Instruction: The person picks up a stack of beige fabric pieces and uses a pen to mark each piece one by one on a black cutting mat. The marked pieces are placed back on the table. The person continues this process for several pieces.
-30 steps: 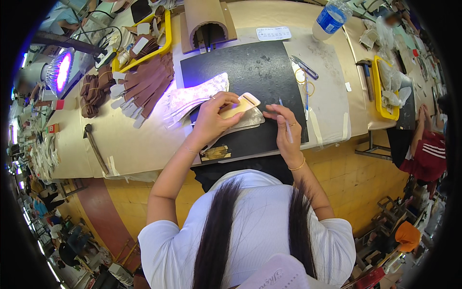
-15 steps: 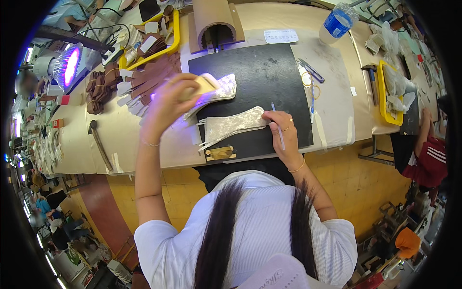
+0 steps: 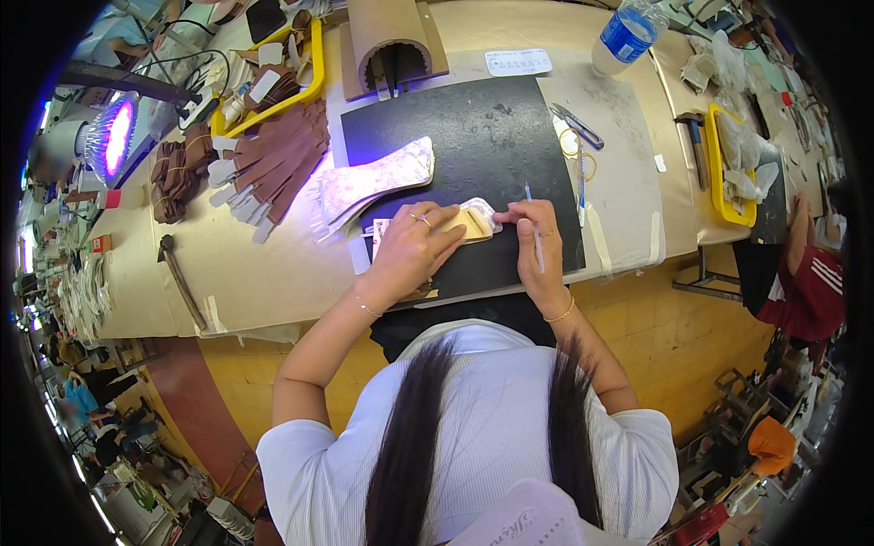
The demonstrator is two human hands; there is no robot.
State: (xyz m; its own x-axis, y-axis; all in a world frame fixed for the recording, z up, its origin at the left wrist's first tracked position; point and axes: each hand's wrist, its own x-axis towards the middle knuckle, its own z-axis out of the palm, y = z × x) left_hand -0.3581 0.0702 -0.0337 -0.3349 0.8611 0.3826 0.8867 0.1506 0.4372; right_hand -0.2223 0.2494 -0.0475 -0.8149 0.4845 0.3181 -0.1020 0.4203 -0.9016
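Observation:
My left hand (image 3: 417, 244) presses a flat pale yellow block (image 3: 472, 226) down onto a whitish, mottled strap-shaped piece (image 3: 480, 206), its fingers bent over the block. Most of that piece is hidden under the hand and block. My right hand (image 3: 541, 250) grips a slim, light-coloured pen-like tool (image 3: 538, 247), with a fingertip at the piece's right end. Both lie over a black work board (image 3: 492, 127). A small stack of similar whitish pieces (image 3: 387, 177) rests farther left on the board's edge, under purple-white light.
Brown strips (image 3: 284, 164) fan out at the left, near a yellow tray (image 3: 314, 68) and a lit lamp (image 3: 116, 136). A hammer (image 3: 182, 282) lies front left. A tunnel-shaped brown stand (image 3: 390, 41), water bottle (image 3: 626, 38) and cutter (image 3: 578, 126) lie beyond the board.
My left hand has come down and right from above the stack, bringing the yellow block onto the nearer piece. My right hand stays beside that piece's end with the pen-like tool.

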